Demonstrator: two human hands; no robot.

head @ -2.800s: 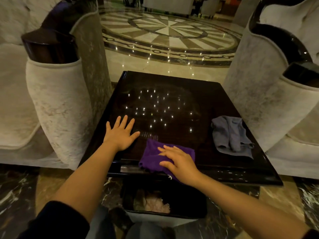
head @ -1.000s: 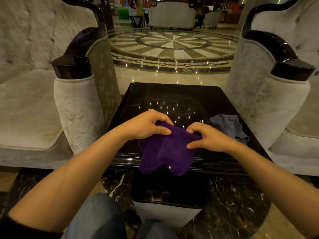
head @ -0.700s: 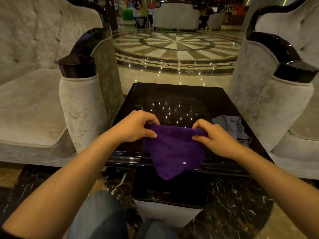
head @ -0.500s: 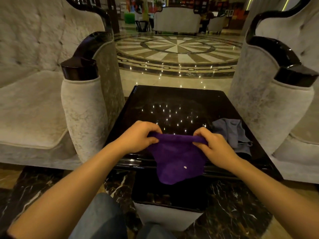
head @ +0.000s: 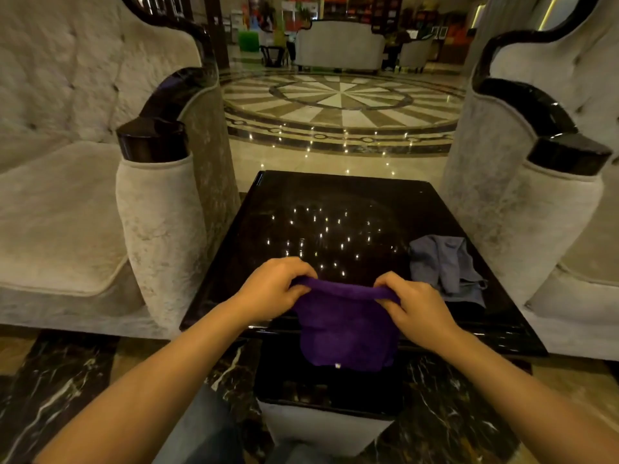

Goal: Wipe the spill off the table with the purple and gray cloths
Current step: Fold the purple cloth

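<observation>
Both hands, left (head: 273, 286) and right (head: 413, 304), pinched the purple cloth's (head: 345, 324) top edge, stretched left to right over the tabletop's (head: 335, 199) near edge, hanging down.

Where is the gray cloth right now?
The gray cloth lies crumpled on the dark table near its right edge, just beyond the right hand and beside the right armchair.

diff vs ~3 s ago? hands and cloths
The purple cloth was lifted off the table. The left hand left the tabletop and the right hand stopped pressing; both now pinch the cloth's top edge, and it hangs over the near edge. The gray cloth stayed put on the right.
</observation>
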